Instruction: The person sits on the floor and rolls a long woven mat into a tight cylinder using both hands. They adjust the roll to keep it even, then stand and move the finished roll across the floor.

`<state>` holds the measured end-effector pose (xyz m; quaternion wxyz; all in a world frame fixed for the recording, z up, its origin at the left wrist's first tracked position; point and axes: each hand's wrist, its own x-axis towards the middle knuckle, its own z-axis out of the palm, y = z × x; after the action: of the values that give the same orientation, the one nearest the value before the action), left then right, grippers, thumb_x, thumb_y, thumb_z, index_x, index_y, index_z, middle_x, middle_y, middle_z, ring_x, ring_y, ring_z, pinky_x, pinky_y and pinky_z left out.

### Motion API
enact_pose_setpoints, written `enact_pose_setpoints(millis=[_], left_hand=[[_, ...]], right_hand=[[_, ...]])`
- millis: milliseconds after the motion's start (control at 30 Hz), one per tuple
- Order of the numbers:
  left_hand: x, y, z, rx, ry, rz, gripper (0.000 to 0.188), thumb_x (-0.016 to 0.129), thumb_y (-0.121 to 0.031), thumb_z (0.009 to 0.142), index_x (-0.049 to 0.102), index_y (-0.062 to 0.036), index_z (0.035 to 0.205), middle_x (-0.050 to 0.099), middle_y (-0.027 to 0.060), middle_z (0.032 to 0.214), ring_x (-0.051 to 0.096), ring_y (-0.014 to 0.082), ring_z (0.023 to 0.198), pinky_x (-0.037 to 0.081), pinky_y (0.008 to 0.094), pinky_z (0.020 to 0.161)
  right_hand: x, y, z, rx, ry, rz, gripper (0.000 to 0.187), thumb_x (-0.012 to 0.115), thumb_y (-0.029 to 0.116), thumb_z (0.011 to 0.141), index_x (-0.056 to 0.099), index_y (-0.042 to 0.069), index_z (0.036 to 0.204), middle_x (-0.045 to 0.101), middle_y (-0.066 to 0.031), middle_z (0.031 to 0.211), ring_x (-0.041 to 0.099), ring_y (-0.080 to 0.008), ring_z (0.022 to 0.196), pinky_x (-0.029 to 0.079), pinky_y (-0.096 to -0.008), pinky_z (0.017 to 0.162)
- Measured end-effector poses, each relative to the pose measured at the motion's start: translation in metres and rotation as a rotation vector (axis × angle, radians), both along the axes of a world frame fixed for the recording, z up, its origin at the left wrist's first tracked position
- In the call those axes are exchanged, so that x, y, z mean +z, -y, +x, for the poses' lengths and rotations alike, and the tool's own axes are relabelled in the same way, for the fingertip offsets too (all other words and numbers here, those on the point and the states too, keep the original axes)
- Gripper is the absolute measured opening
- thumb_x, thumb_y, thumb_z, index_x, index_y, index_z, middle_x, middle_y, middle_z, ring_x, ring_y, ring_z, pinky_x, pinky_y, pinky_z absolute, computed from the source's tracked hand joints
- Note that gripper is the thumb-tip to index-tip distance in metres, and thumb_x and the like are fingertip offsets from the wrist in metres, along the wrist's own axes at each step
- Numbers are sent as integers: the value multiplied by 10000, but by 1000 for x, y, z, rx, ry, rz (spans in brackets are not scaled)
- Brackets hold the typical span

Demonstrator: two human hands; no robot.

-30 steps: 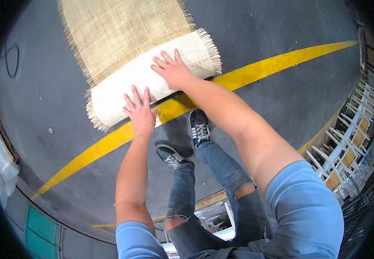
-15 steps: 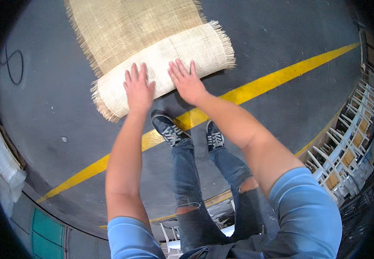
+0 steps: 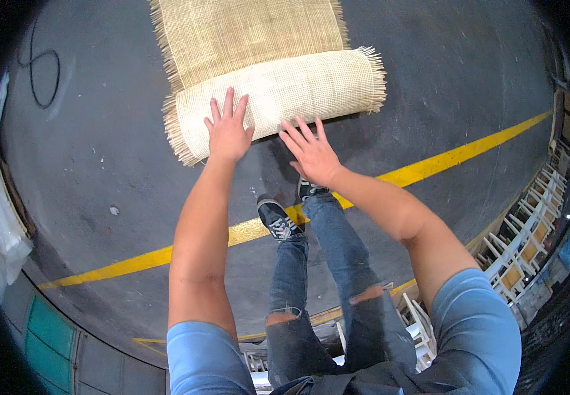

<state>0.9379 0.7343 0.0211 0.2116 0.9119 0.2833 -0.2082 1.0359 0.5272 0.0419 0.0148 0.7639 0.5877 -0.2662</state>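
A partly rolled sheet of woven cane webbing point(image 3: 285, 89), pale straw-coloured with frayed edges, lies on the dark floor. Its roll is at the near end, and a flat length runs away from it past the top of the picture. My left hand point(image 3: 230, 135) rests on the near side of the roll, left of its middle, fingers spread. To the right, my right hand point(image 3: 314, 155) is at the roll's near lower edge, fingers apart and pointing at it; only the fingertips come close, and I cannot tell whether they touch. Neither hand grips anything.
A yellow line point(image 3: 423, 168) crosses the floor point(image 3: 127, 178) under my feet. A black cable point(image 3: 54, 82) lies at the far left, near white plastic wrapping point(image 3: 8, 243). White chair frames point(image 3: 522, 230) stand in a row at right, and a teal panel point(image 3: 49, 342) is at lower left.
The roll has gone forward along the flat sheet, whose visible length is shorter. My right foot has stepped ahead. My right hand has eased back from the roll's top to its near edge.
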Motion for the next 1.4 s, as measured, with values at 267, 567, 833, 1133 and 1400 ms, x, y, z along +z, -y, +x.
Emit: enact_pose_setpoints(millis=[267,567,833,1133,1400], left_hand=[[9,-22,35,13,170,31,780,771,-207,847,420,-163,1542,269,188,1647,272,503,1470,285,590,1195],[2,-91,116,10,72,-8,790,760,-227,851,405,-177,1555,180,146,1692,213,488,1506,307,671,1158],[14,-187,199,45,270,-58,697,752,-268,876,482,-91,1493,374,218,1591,322,520,1441,321,540,1191],[11,-220,191,-67,18,-131,820,774,-241,851,386,-222,1574,145,137,1707,170,484,1527,268,600,1205],[5,-318,298,-38,-47,-34,812,754,-248,874,362,-264,1585,139,131,1714,177,496,1525,293,610,1196]], right_hand=[[-25,-87,106,-30,89,-15,765,676,295,898,363,108,1572,221,-61,1693,176,-339,1564,175,-706,1199],[1,-166,169,-73,-10,176,709,678,336,901,441,79,1518,320,-135,1644,269,-381,1519,228,-651,1203],[-7,-190,186,-69,65,-210,868,736,365,882,307,116,1595,165,-104,1705,135,-366,1568,176,-679,1207],[-15,-354,308,-187,83,-116,834,740,338,860,358,98,1562,215,-132,1695,217,-384,1550,225,-675,1196],[-6,-369,336,-186,-44,234,855,744,377,860,355,106,1572,245,-145,1679,225,-392,1541,186,-673,1209]])
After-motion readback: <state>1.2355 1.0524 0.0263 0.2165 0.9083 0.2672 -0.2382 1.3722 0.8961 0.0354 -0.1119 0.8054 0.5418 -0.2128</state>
